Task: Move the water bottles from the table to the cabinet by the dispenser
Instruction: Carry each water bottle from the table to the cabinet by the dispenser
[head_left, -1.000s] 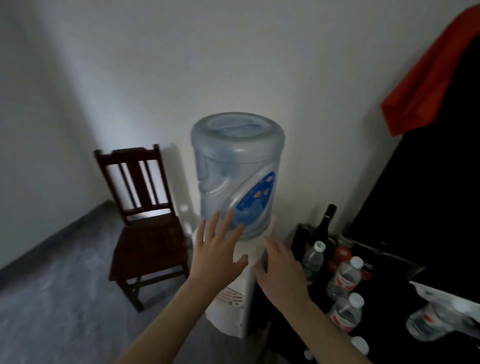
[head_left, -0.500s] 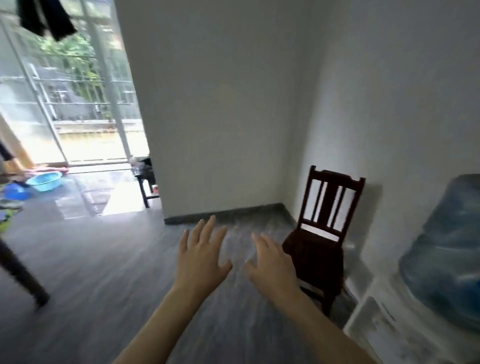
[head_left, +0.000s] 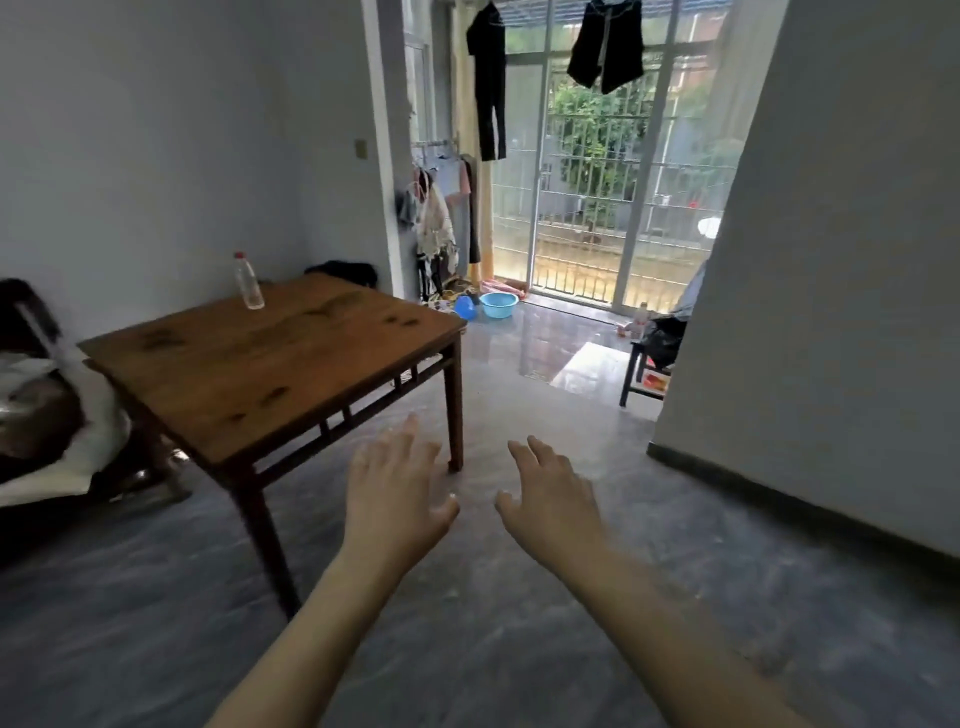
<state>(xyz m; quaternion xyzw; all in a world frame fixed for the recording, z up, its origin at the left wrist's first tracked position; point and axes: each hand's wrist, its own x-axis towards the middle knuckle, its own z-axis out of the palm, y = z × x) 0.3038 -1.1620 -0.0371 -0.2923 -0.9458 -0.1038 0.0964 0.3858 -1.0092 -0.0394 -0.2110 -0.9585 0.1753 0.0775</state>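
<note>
One clear water bottle (head_left: 248, 281) with a red cap stands upright near the far left corner of the brown wooden table (head_left: 218, 374). My left hand (head_left: 395, 493) and my right hand (head_left: 550, 499) are held out in front of me over the grey floor, palms down, fingers apart, holding nothing. Both hands are well short of the bottle, off the table's near right corner. The dispenser and the cabinet are out of view.
A white wall corner (head_left: 810, 312) juts out on the right. Beyond it, a small dark stool (head_left: 649, 364) and a blue basin (head_left: 498, 304) sit near the barred glass doors. A cluttered seat (head_left: 41, 415) is left of the table. Clothes hang overhead.
The view has swung left from the dispenser and cabinet, past the chair, to the table and balcony doors. Both hands stay open and empty in front of me.
</note>
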